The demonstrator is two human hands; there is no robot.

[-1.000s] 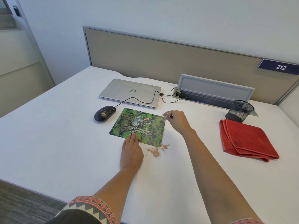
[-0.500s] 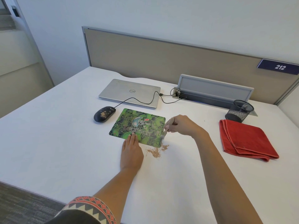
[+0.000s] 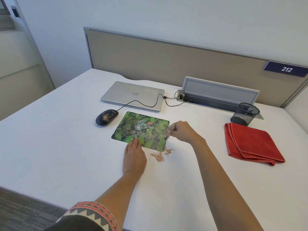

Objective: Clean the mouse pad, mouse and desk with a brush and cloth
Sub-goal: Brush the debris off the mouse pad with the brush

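Brush (image 3: pixel 168 133), pinched in the curled right hand (image 3: pixel 184 131), has swept down the mouse pad's (image 3: pixel 141 129) right edge within the last second. The flat left hand (image 3: pixel 134 155) pins its near edge. Crumbs (image 3: pixel 160 155) lie on the desk (image 3: pixel 66 147), so the pad looks nearly done; the mouse (image 3: pixel 106 117) is dusty.

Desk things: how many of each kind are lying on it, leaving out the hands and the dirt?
Computer gear: 3 (Dell laptop, black mouse, green Logitech mouse pad)
Cleaning tools: 2 (brush in the right hand, red cloth)
Holders: 1 (black mesh pen cup)
Total: 6
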